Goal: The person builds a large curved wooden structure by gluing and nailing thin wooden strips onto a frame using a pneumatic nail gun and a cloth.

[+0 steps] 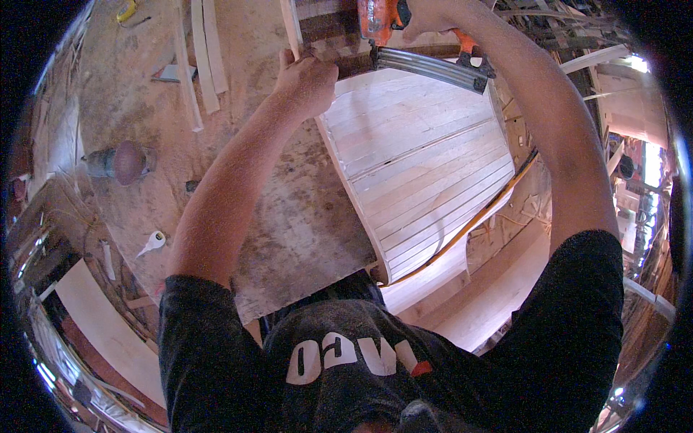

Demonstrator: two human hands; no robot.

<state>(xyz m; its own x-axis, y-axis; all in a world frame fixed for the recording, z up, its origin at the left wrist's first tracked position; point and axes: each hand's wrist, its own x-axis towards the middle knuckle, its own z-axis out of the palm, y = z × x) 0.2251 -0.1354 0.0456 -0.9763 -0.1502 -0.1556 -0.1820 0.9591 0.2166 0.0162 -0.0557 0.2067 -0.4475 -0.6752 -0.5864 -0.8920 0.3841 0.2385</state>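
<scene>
At the top, my right hand (426, 18) grips an orange nail gun (379, 22) with a long metal magazine. My left hand (307, 79) is closed on a narrow pale wooden strip (289, 25) just left of the gun, at the upper corner of a slatted pale wooden panel (419, 173). A dark hose (465, 229) with a yellow stripe runs across the right side of the panel. Some of the fingers of both hands are hidden.
A worn plywood table (274, 231) extends leftward, holding loose strips (206, 58), a round-topped object (128, 162), a white glue bottle (151, 244) and a yellow tool (126, 11). Pale boards (491, 281) lie lower right. Timber clutter (599, 58) lines the right.
</scene>
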